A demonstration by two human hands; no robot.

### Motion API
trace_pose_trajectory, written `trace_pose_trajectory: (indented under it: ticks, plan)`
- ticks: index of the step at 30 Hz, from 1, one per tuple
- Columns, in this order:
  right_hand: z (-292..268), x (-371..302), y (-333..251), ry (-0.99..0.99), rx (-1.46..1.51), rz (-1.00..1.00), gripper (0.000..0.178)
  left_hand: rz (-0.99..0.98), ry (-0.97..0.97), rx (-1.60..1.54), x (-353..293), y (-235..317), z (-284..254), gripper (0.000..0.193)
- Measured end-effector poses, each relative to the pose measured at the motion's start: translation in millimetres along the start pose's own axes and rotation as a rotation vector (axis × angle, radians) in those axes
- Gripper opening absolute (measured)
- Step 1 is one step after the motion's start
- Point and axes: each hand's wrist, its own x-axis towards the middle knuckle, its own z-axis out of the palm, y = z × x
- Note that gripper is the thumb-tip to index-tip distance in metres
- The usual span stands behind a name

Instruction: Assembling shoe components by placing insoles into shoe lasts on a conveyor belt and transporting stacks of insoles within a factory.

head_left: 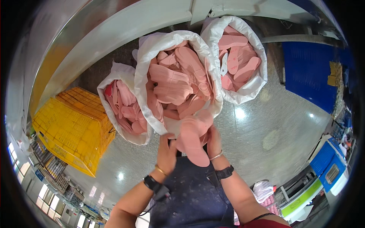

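Observation:
Several pink shoe insoles (192, 138) form a loose bundle in front of me, at the near rim of the middle white sack (142, 83). My right hand (214, 144) grips the bundle along its right side, its fingers partly behind the insoles. On the left side, my left hand (166, 155) is curled at the bundle's edge, and its fingertips are partly hidden. A pile of pink insoles (171, 83) fills the middle sack, some in neat stacks and others lying loose.
A smaller white sack (141, 140) of pink pieces stands left, another insole sack (262, 76) at the far right. Yellow plastic crates (70, 131) are on the left. A blue panel (310, 72) and a blue-and-white machine (330, 165) stand right, on a shiny grey floor (247, 140).

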Motion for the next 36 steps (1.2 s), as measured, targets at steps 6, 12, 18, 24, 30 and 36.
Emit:
trace_pose_trajectory:
  ticks: [6,12,18,24,30,36]
  plan:
    - [43,-15,1,-0.165,-0.803,-0.399,0.030,0.019,-0.301,-0.257,30,-107,-7,0.044]
    - [-2,115,13,0.081,-0.348,0.099,0.015,-0.176,-0.437,-0.749,42,-152,-17,0.059]
    - [4,207,9,0.354,-0.118,0.054,0.019,-0.228,-0.351,-1.047,39,-145,3,0.057]
    - [22,201,-21,0.233,-0.033,0.059,0.056,-0.410,-0.398,-1.235,27,-148,-4,0.049]
    - [42,194,-80,0.040,-0.084,0.332,0.092,-0.472,-0.522,-1.179,26,-160,-11,0.050]
    - [78,216,-141,-0.034,-0.351,0.429,0.106,-0.168,-0.580,-0.861,29,-153,-28,0.041]
